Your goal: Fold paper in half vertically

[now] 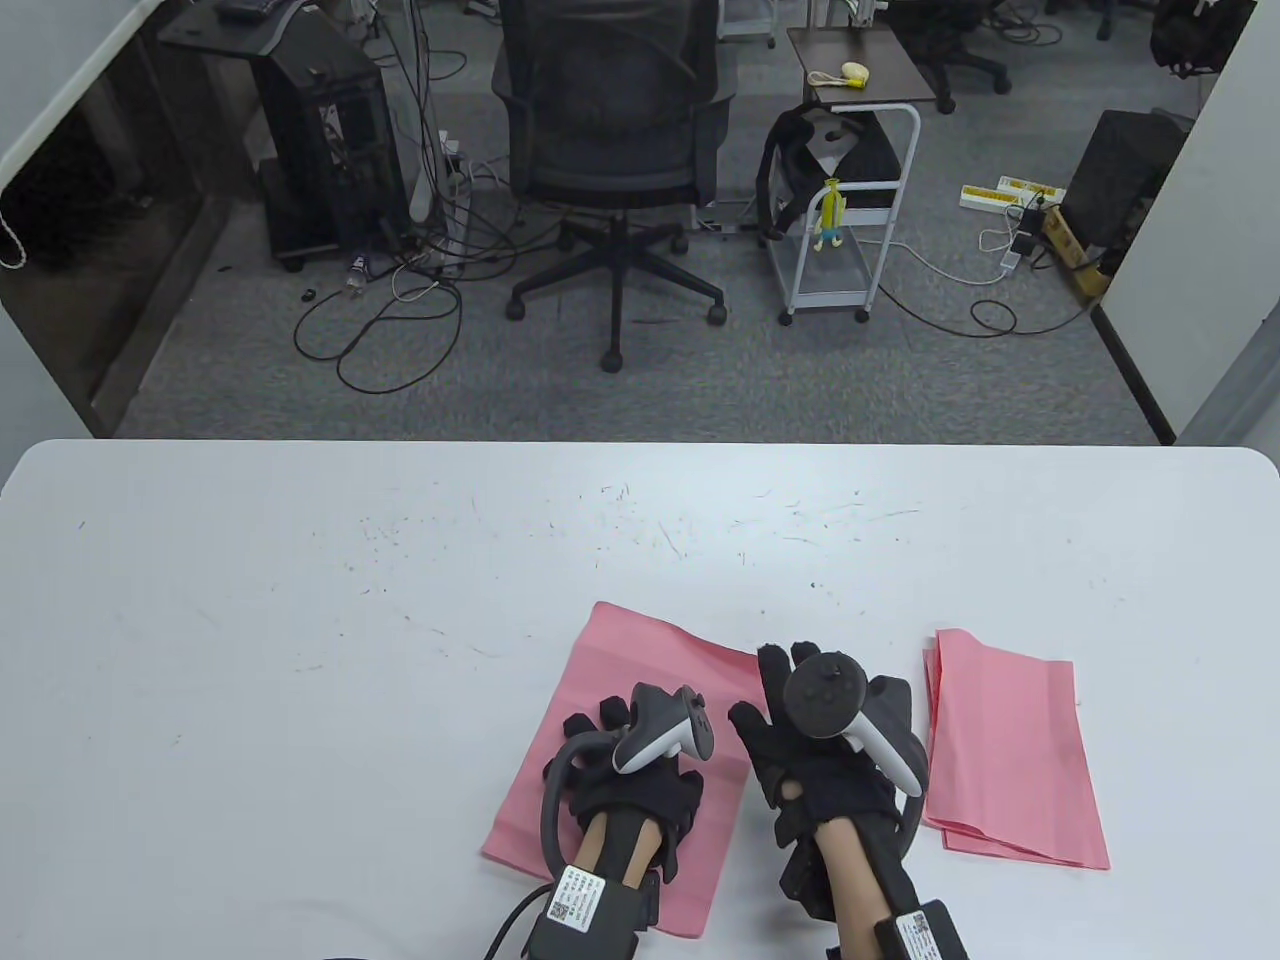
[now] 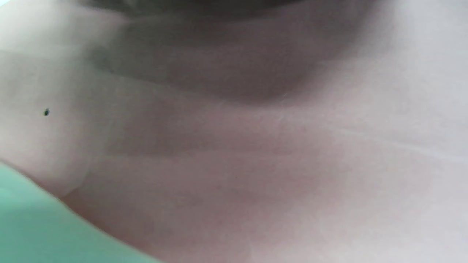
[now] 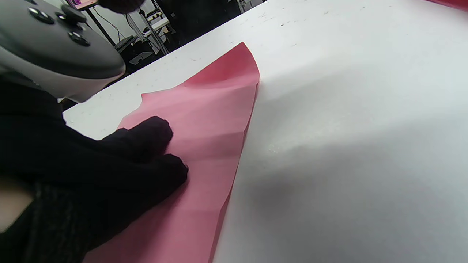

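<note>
Your white table (image 1: 300, 600) carries the folded pink paper (image 1: 650, 690) near its front edge, with a stack of folded pink sheets (image 1: 1015, 750) well apart to its right. Your left hand (image 1: 640, 770) presses flat on the paper, gripping nothing. Your right hand (image 1: 830, 740) lies spread at the paper's right edge, holding nothing.

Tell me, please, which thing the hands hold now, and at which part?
Nothing is lifted. The left hand rests flat on the middle of the pink paper; the right hand lies at its right edge.
</note>
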Motion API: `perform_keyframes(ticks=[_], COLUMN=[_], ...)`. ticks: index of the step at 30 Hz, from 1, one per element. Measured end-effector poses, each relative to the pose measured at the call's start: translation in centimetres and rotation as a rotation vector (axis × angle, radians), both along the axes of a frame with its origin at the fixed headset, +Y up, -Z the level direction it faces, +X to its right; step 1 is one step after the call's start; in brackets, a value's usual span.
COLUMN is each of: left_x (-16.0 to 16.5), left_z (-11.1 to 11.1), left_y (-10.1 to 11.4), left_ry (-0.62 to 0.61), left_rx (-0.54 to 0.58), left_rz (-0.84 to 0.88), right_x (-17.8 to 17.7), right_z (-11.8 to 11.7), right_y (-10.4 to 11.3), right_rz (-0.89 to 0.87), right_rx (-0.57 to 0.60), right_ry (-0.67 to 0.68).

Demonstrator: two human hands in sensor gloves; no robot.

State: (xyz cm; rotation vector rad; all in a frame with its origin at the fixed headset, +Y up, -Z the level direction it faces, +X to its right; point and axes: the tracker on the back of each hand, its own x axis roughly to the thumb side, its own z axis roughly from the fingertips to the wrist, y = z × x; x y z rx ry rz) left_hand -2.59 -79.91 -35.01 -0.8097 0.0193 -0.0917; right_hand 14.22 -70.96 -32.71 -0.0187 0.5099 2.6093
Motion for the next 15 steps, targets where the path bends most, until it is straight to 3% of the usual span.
perform_keyframes(ticks=[15], left_x=[-0.61], left_z=[-0.37], left_y=[0.01], left_ry=[-0.03], left_rx=[-0.012], left_rz=[0.107], right_x=[0.05], right_z=[-0.05], right_y=[-0.21], right_rz=[-0.007], right_rx=[-0.016], right_ry=[-0.006])
